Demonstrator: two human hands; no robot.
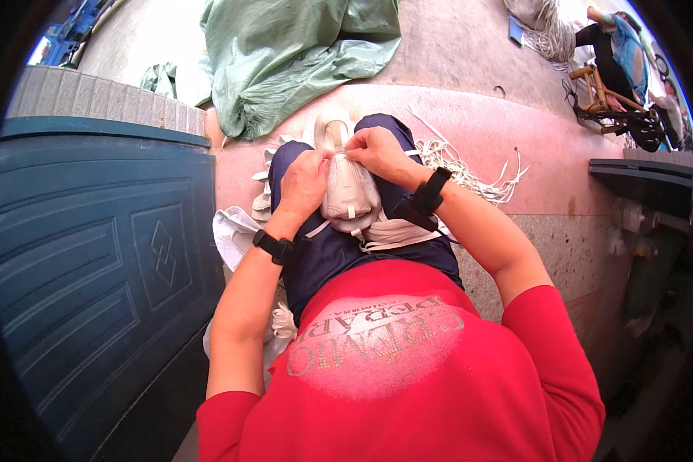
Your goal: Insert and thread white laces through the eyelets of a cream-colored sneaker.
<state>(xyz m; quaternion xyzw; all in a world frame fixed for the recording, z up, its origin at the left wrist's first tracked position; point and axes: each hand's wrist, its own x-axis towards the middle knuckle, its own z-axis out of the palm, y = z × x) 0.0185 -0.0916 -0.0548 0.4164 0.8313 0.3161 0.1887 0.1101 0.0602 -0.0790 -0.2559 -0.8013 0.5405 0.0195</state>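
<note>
A cream-white sneaker rests between my thighs, its heel end toward me and its toe pointing away. My left hand is closed at the left side of the shoe's lacing, thumb and finger pinched on a thin white shoelace. From the right, my right hand pinches at the same lacing, with its fingertips just above the shoe's opening. The lace between the fingertips is small and partly covered by them. Loose white laces lie across my lap beside the shoe.
A tangled bundle of white laces spreads right of my knee. Pale shoe pieces lie at my left. Ahead is a green tarp; a blue panelled door stands left. At the far right, a person is near a wooden-framed seat.
</note>
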